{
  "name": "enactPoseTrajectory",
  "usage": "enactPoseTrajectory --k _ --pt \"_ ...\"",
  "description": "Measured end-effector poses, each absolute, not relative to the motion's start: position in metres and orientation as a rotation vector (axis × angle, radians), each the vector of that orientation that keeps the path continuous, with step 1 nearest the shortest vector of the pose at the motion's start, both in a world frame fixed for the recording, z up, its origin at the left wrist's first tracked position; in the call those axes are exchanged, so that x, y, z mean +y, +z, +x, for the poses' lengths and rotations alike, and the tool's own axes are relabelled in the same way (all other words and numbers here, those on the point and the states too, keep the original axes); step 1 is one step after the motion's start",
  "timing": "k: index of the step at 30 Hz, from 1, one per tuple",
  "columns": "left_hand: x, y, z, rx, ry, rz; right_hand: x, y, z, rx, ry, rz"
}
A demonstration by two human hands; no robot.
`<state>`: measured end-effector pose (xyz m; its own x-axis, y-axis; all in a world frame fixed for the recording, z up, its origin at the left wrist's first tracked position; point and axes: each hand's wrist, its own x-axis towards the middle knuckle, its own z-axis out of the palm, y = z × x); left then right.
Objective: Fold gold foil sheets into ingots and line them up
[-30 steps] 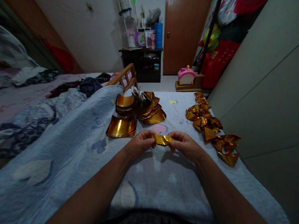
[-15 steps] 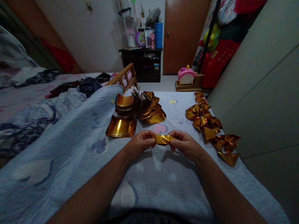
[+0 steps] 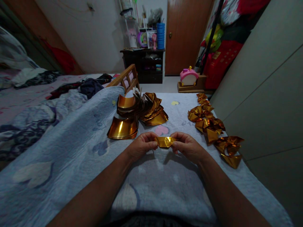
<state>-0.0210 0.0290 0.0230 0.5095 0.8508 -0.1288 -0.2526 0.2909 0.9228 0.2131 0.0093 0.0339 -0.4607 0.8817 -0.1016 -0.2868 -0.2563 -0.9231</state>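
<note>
A folded piece of gold foil paper (image 3: pixel 165 142) is pinched between both hands just above the blue quilt (image 3: pixel 78 142). My left hand (image 3: pixel 141 145) grips its left end with closed fingers. Its right end is held by my right hand (image 3: pixel 188 146), fingers also closed. Beyond the hands lies a fanned pile of flat gold paper sheets (image 3: pixel 138 112). To the right, a row of folded gold paper pieces (image 3: pixel 214 127) runs along the quilt's edge.
A pale cabinet wall (image 3: pixel 265 94) stands close on the right. A wooden bed rail (image 3: pixel 125 77) and crumpled clothes (image 3: pixel 91 85) lie at the back left. Farther off are a dark desk (image 3: pixel 144 63), a brown door (image 3: pixel 183 34) and a pink toy (image 3: pixel 188 76).
The hands have drawn slightly closer, and the gold paper between them is more bunched and shorter than before. Everything else is unmoved.
</note>
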Motion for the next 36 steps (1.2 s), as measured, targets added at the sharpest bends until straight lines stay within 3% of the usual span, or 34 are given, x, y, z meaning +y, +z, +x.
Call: enactPoseTrajectory --k 36 --pt "0.0275 0.0218 -0.0217 0.756 0.841 1.013 0.0086 0.0355 0.2127 -1.155 1.829 -0.756"
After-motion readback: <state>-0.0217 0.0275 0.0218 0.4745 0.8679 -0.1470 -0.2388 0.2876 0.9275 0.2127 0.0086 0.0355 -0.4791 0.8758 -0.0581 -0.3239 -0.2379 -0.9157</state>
